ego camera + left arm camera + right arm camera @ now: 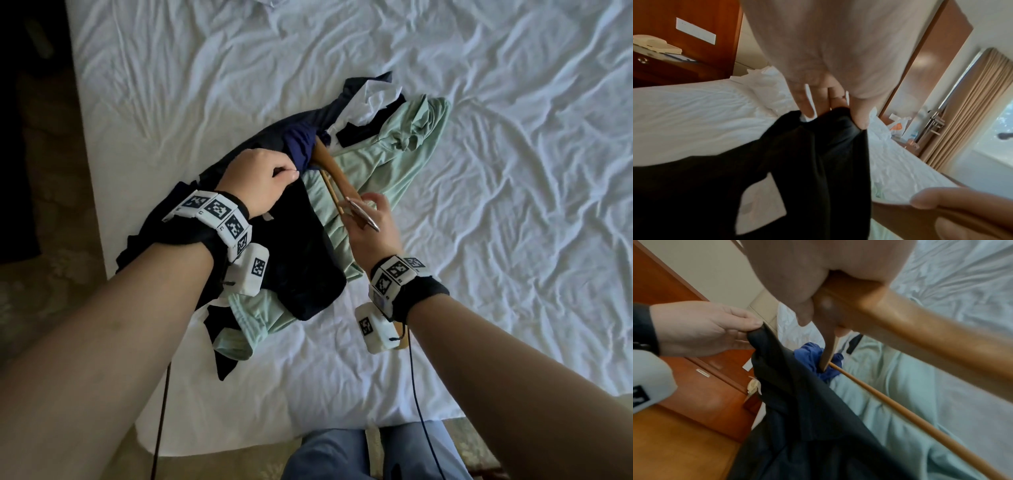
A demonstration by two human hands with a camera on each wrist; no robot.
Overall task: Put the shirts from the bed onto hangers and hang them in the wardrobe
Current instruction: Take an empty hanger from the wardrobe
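A dark navy shirt (291,246) lies bunched near the bed's left edge, over a pale green shirt (383,161). My left hand (263,178) pinches the navy shirt's edge (838,120) between thumb and fingers and lifts it. My right hand (370,219) grips a wooden hanger (329,164) at its middle, by the metal hook (364,216). One hanger arm (826,353) pokes into the shirt's blue inner fabric (813,356); the other arm (920,327) and the lower bar (900,408) run toward the wrist. A white and black garment (373,99) lies behind the pile.
The white creased bed sheet (496,171) spreads right and far of the pile. Carpeted floor (44,192) runs along the bed's left edge. A wooden nightstand with a phone (655,43) stands at the bed head. Curtains (970,113) hang by a window.
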